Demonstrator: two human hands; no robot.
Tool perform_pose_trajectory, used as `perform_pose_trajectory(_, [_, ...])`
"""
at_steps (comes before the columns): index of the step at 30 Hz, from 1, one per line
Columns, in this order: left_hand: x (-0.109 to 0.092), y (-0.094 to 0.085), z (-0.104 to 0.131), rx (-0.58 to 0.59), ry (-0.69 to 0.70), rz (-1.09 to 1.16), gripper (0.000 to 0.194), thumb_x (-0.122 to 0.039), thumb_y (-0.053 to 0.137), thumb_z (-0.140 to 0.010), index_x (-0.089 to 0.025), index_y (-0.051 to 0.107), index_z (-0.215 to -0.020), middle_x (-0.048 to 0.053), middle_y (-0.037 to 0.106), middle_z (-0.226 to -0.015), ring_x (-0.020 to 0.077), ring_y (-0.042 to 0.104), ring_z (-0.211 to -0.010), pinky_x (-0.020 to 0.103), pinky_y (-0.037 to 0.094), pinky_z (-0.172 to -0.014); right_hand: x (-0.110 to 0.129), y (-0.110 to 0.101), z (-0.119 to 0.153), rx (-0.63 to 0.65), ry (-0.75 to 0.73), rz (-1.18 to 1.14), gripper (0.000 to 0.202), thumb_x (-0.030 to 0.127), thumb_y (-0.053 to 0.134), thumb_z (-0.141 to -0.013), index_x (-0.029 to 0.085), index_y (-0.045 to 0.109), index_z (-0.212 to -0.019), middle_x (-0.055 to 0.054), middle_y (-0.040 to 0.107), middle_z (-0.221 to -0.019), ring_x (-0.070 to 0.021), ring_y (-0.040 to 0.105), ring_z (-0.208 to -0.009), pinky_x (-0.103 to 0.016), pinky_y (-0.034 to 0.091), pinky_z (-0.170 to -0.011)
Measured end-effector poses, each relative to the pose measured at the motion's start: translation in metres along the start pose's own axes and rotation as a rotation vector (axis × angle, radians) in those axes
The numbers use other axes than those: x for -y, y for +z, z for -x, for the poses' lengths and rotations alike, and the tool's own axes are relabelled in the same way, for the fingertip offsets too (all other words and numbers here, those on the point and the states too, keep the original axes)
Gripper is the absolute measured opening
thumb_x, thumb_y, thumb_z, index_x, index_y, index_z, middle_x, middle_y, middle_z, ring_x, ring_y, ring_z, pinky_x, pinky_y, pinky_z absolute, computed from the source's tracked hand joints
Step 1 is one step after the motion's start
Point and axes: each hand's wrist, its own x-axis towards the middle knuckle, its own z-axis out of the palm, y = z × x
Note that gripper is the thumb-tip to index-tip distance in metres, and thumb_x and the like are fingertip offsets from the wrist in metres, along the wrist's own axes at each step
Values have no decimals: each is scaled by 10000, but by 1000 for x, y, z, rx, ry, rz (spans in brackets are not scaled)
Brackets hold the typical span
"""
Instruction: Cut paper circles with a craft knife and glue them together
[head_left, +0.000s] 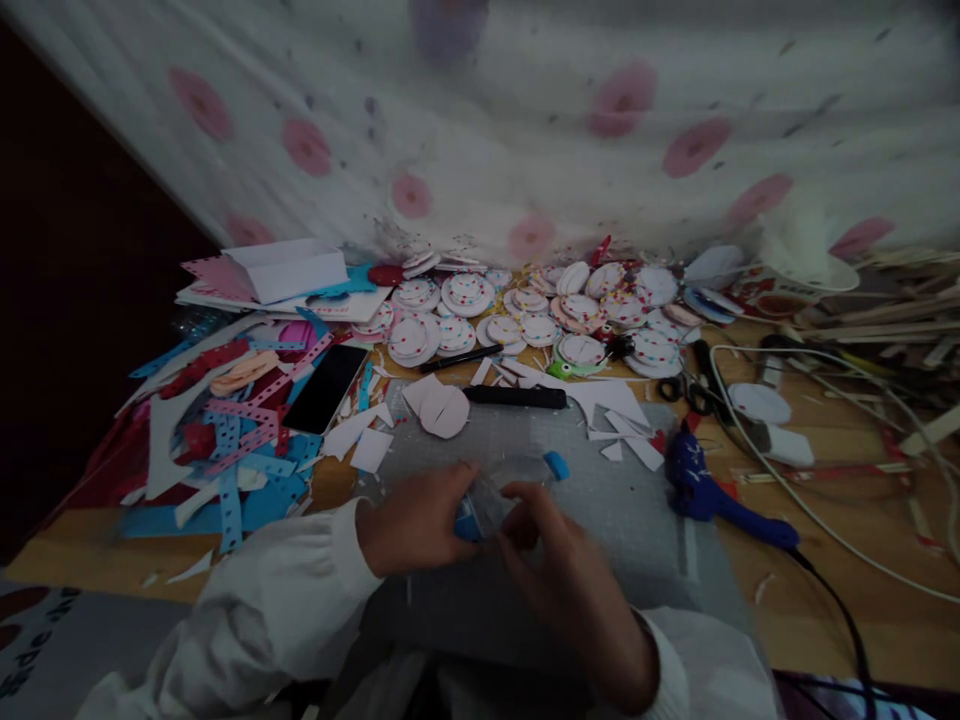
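white fabric with pink dots hangs behind a wooden table (825, 600) crowded with craft scraps. a grey cutting mat (637, 520) lies in the middle of it, and both hands work over the mat's near part.

the left hand (416, 520), in a white sleeve, has its fingers curled around the blue-labelled end of a small clear bottle (510, 480). the right hand (555, 560) meets it from the other side, its fingers bent and touching the bottle's body; blur hides whether they pinch it. the bottle lies tilted on its side between the two hands, its blue cap (556, 464) pointing away toward the right, just above the mat.

behind the hands, a black knife-like tool (517, 397) rests across the mat's far edge, with white paper pieces (442, 408) beside it. farther back lie many round white discs with coloured dots (465, 295). to the left, a dark phone (326, 388) lies among blue and pink perforated strips (240, 440). to the right, a blue glue gun (705, 485) rests beside the mat, its black cord trailing off, near a white cable (795, 490) and scissors (690, 385).
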Motion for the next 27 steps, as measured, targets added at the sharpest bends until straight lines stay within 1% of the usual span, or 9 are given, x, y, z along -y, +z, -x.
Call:
perform_pose_trajectory(3, [-4, 0, 0, -13, 85, -340, 631, -324, 737, -675, -208, 538, -1262, 134, 621, -1171, 378, 577, -1086, 460, 437, -917, -4, 7, 1, 22, 89, -56, 300, 100, 516, -818, 202, 489, -1099, 0, 695, -734, -175, 683, -623, -253, 487, -545])
perform_pose_trajectory(6, [-8, 2, 1, 12, 76, -521, 595, -373, 660, -777, -172, 483, -1309, 164, 612, -1176, 366, 592, -1066, 471, 469, -878, -8, 14, 0, 8, 121, -112, 271, 122, 532, -830, 203, 490, -1085, -2, 703, -724, -183, 689, -619, -264, 494, -553])
perform_pose_trajectory(8, [-11, 4, 2, 13, 59, -635, 575, -384, 612, -821, -142, 458, -1320, 178, 596, -1199, 367, 568, -1106, 486, 463, -895, -9, 17, -1, -12, 126, -137, 256, 139, 546, -836, 202, 494, -1079, -7, 708, -726, -185, 691, -622, -272, 503, -572])
perform_pose_trajectory(12, [-14, 8, 5, -96, 11, -806, 519, -440, 607, -824, -137, 519, -1236, 182, 595, -1196, 388, 527, -1141, 513, 431, -929, -6, 18, -6, -79, 114, -99, 158, 185, 570, -846, 200, 531, -999, -19, 709, -737, -185, 685, -629, -273, 498, -588])
perform_pose_trajectory(16, [-9, 12, 7, -151, -30, -715, 456, -467, 574, -840, -151, 537, -1167, 167, 629, -1117, 361, 579, -1069, 486, 447, -901, -2, 10, -11, -119, 56, -33, 96, 281, 550, -894, 195, 563, -935, -9, 675, -693, -165, 645, -595, -250, 457, -555])
perform_pose_trajectory(18, [-6, 14, 7, -188, -46, -622, 519, -534, 590, -815, -157, 524, -1165, 169, 636, -1093, 369, 587, -1055, 486, 448, -888, -3, 4, -11, -132, 20, -7, 142, 291, 484, -933, 201, 570, -863, -12, 655, -684, -154, 617, -582, -242, 427, -541])
perform_pose_trajectory(21, [-4, 14, 6, -255, -115, -471, 681, -624, 656, -721, -157, 494, -1188, 183, 640, -1079, 392, 604, -1016, 487, 455, -846, -7, -7, -10, -167, 5, 38, 249, 278, 423, -952, 208, 549, -748, -18, 620, -668, -148, 578, -581, -243, 391, -540])
perform_pose_trajectory(24, [-6, 10, 4, -280, -155, -395, 695, -671, 677, -666, -163, 539, -1120, 178, 655, -1018, 398, 619, -961, 491, 452, -826, -12, -16, -7, -132, 28, 51, 285, 289, 439, -935, 209, 519, -674, -3, 570, -604, -136, 520, -524, -241, 348, -507])
perform_pose_trajectory(27, [-8, 6, 1, -252, -78, -412, 598, -658, 645, -711, -186, 591, -1075, 165, 659, -1022, 397, 599, -1012, 499, 427, -884, -15, -19, -2, -59, 42, 62, 320, 291, 453, -919, 209, 483, -612, 15, 522, -538, -124, 480, -482, -240, 302, -482])
